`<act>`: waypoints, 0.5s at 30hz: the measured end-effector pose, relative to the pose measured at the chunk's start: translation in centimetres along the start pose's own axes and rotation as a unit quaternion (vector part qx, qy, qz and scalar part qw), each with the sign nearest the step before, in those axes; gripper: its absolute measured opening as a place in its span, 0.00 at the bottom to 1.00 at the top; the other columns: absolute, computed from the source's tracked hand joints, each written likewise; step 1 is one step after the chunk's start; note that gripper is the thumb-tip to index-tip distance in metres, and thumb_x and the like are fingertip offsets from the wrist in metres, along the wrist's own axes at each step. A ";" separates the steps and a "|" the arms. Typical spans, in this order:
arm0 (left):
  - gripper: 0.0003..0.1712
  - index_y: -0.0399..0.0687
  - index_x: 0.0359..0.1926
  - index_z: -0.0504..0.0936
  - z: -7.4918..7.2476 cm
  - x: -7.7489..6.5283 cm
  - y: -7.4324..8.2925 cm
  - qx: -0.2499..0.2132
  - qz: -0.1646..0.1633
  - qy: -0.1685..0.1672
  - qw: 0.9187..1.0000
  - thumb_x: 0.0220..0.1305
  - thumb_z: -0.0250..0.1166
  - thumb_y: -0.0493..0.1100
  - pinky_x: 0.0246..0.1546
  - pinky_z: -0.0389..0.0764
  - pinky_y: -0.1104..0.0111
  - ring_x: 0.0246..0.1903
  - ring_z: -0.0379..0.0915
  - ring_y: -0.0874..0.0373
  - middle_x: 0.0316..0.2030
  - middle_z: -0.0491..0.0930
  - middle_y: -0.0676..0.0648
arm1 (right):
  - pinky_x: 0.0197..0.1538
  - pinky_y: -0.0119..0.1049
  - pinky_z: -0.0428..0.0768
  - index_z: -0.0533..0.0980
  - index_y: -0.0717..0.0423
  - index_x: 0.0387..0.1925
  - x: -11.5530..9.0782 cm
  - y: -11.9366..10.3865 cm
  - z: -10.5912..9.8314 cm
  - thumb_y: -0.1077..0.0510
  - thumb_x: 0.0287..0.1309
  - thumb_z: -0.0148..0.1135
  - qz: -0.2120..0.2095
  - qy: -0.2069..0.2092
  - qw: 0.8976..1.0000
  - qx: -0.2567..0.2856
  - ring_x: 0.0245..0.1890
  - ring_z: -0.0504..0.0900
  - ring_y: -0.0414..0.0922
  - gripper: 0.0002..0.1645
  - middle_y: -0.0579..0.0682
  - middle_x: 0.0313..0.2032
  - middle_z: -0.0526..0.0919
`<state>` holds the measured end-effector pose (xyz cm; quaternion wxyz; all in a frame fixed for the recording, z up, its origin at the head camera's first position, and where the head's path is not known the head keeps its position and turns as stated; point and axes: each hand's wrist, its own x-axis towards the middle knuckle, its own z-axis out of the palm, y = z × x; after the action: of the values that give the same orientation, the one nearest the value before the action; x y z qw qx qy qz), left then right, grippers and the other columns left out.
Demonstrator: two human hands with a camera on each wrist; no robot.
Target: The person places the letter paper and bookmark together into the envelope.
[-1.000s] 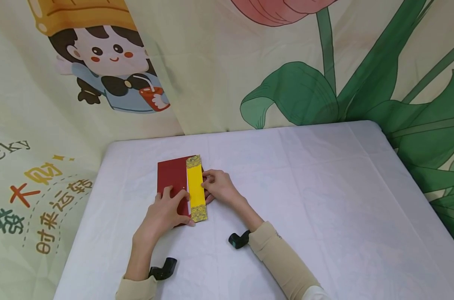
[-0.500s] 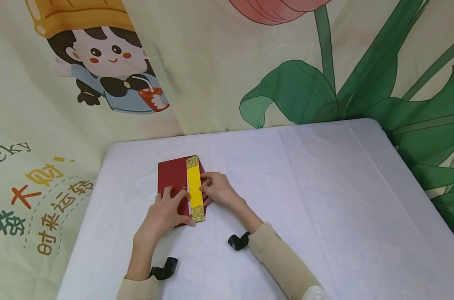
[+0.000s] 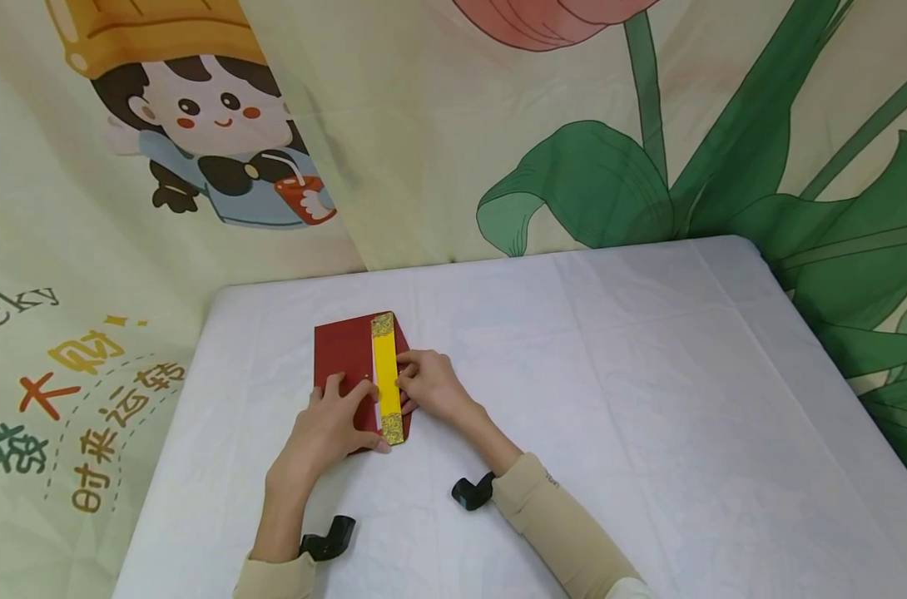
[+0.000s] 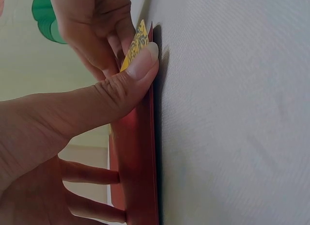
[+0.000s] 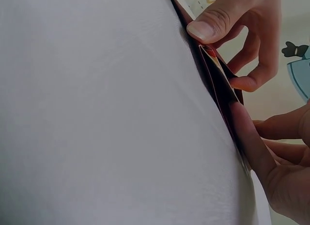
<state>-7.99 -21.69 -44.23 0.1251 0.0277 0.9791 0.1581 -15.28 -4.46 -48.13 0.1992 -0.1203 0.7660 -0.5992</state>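
Observation:
A dark red envelope (image 3: 341,345) lies on the table, with a bright yellow card (image 3: 387,374) sitting partly in its mouth. The card's two ends carry a gold pattern. My left hand (image 3: 326,428) holds the envelope from the near left, fingertips on its face and thumb (image 4: 116,94) at the near edge over the card's corner. From the right, my right hand (image 3: 433,387) pinches the card's outer long edge. In the right wrist view the envelope's mouth (image 5: 220,84) gapes between the left thumb and bent index finger. The card's inner part is hidden inside the envelope.
A white cloth covers the table (image 3: 611,399), whose far edge meets a printed curtain (image 3: 423,166). Black wrist cameras sit on the left wrist (image 3: 328,539) and the right wrist (image 3: 473,491).
The right hand has moved left, and the yellow card has slid further into the envelope, showing more red flap on its right. The left hand stays in place.

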 end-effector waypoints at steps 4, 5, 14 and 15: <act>0.43 0.50 0.60 0.77 0.1 0.0 -0.1 0.001 0.000 0.002 1.000 0.44 0.83 0.59 0.49 0.81 0.36 0.61 0.61 0.23 0.69 0.59 0.25 | 0.25 0.35 0.86 0.73 0.70 0.65 0.2 0.0 0.3 0.71 0.67 0.61 -0.004 -0.003 1.000 -0.009 0.22 0.87 0.45 0.26 0.58 0.34 0.87; 0.43 0.50 0.60 0.77 0.2 0.0 -0.1 0.001 0.001 0.003 1.000 0.44 0.83 0.59 0.49 0.81 0.36 0.61 0.62 0.23 0.69 0.59 0.25 | 0.25 0.35 0.86 0.73 0.70 0.65 0.2 -0.1 0.4 0.70 0.67 0.61 -0.004 -0.006 1.000 -0.011 0.22 0.88 0.45 0.26 0.58 0.35 0.88; 0.44 0.49 0.60 0.77 0.1 0.0 -0.2 0.001 0.013 0.010 1.000 0.44 0.83 0.60 0.48 0.81 0.36 0.61 0.62 0.22 0.68 0.60 0.25 | 0.25 0.35 0.86 0.73 0.70 0.65 0.4 -0.4 0.8 0.71 0.67 0.60 -0.006 -0.011 1.000 -0.021 0.21 0.88 0.45 0.25 0.58 0.35 0.88; 0.44 0.49 0.60 0.77 0.1 0.0 -0.2 0.002 0.014 0.011 1.000 0.44 0.83 0.60 0.48 0.81 0.36 0.61 0.62 0.22 0.68 0.60 0.25 | 0.25 0.34 0.85 0.73 0.70 0.65 0.4 -0.4 0.8 0.70 0.67 0.60 -0.005 -0.012 1.000 -0.022 0.21 0.88 0.45 0.25 0.58 0.35 0.88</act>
<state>-7.96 -21.89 -44.40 0.1122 0.0404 0.9801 0.1586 -15.32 -5.49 -47.94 0.2027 -0.1354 0.7762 -0.5815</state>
